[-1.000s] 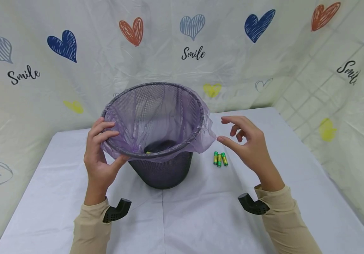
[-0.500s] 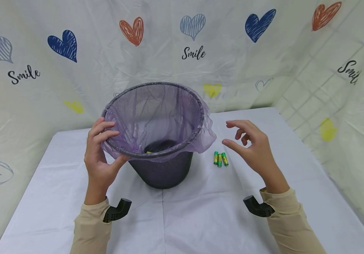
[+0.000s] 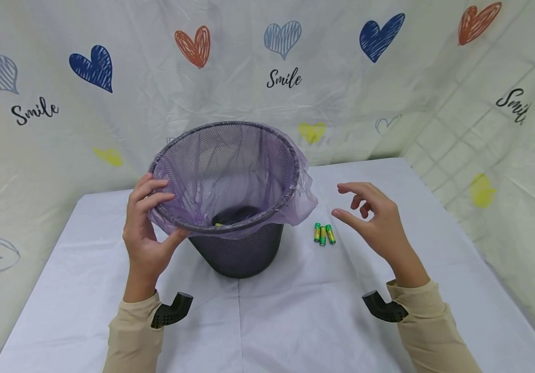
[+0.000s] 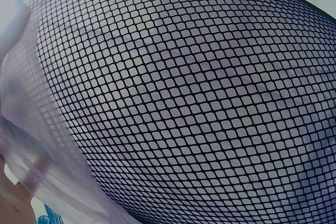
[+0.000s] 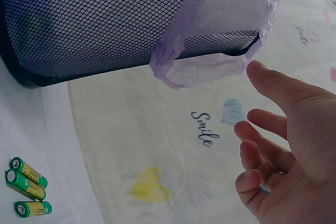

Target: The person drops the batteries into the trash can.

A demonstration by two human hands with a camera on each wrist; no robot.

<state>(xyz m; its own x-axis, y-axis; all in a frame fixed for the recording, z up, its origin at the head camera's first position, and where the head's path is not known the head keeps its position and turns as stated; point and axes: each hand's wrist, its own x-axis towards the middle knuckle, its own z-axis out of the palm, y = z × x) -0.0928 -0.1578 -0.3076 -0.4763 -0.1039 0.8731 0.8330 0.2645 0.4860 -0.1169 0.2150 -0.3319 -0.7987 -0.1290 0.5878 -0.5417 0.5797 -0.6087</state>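
The left hand (image 3: 148,235) is clamped on the tall, round, black metal-mesh bin (image 3: 244,256), fingers over the rim and thumb at the near outer edge; this grip presumably steadies the bin and pins the thin, translucent purple plastic liner (image 3: 304,199). The right hand (image 3: 375,223) is raised to the right of the bin, thumb and fingertips apart, holding nothing. The bin appears to stand on the white cloth-covered counter (image 3: 295,326), its mouth facing the person, likely for a clear view inside. Three green-and-yellow cylindrical batteries (image 3: 322,235) lie grouped right of its base, perhaps for convenient reach. Condition: the liner is folded over the rim, creased within and hanging loose and bunched at the right. A small yellowish item (image 3: 219,224) shows inside, partly hidden by the rim; identity undetermined.
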